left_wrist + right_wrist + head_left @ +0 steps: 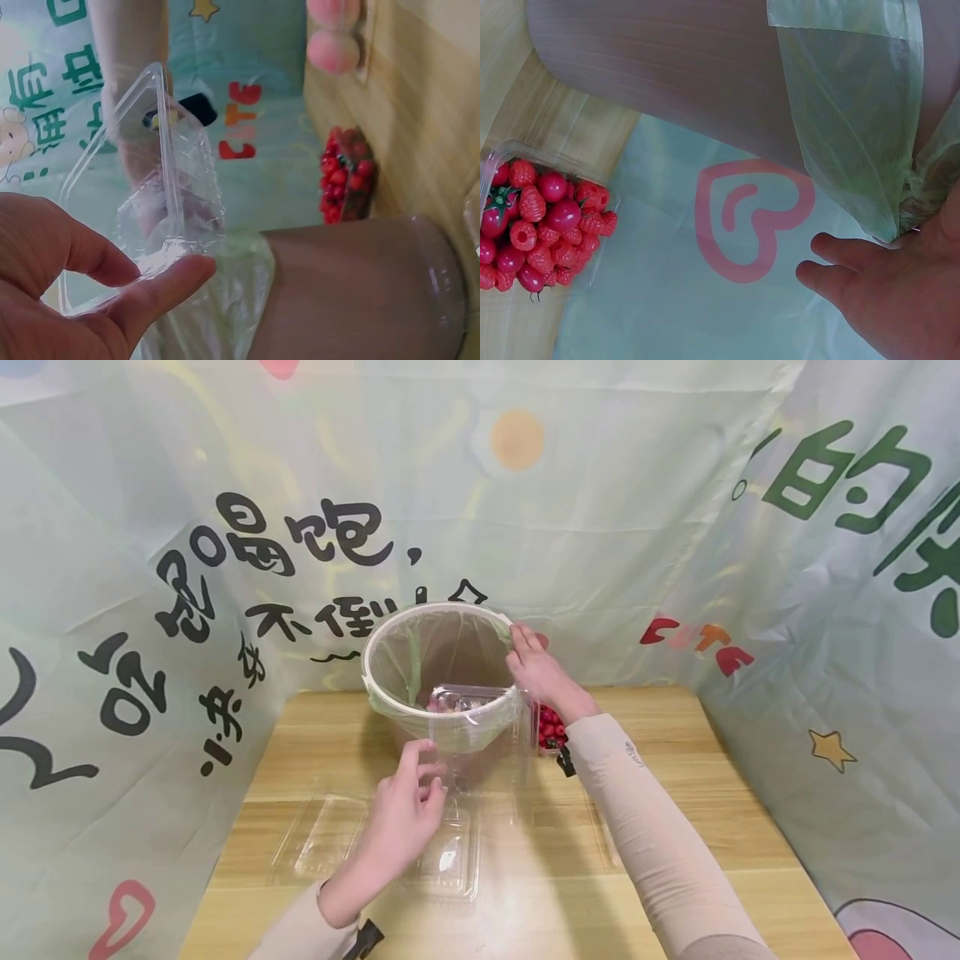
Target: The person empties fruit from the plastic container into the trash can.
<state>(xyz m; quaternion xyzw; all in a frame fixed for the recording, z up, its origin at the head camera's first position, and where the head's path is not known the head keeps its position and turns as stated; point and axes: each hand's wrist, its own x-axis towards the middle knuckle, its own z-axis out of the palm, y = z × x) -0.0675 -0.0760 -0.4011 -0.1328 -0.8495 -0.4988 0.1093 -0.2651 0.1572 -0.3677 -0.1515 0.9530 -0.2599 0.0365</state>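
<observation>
Flat tray: a clear, empty plastic clamshell tray [330, 847] lies flat on the pale wooden surface [750, 860], at the left, beside the left wrist.
Left hand: the left hand [405, 814] pinches a clear plastic clamshell box [472, 710] between thumb and fingertips at its lower corner.
Clamshell box: it is tipped over the near rim of the bin, its long axis roughly upright, open end up toward the bin mouth; pinkish contents show through, too blurred to name.
Bin: a round translucent bin [442, 693] with a white rim ring, lined with a pale green plastic bag [855, 120], stands at the back middle of the surface.
Right hand: the right hand [542, 672] grips the bin's right rim, fingers curled over the bag edge.
Berry box: just right of the bin, behind the right wrist, a clear box of red raspberries and cherry tomatoes [536, 225] rests on the surface.
</observation>
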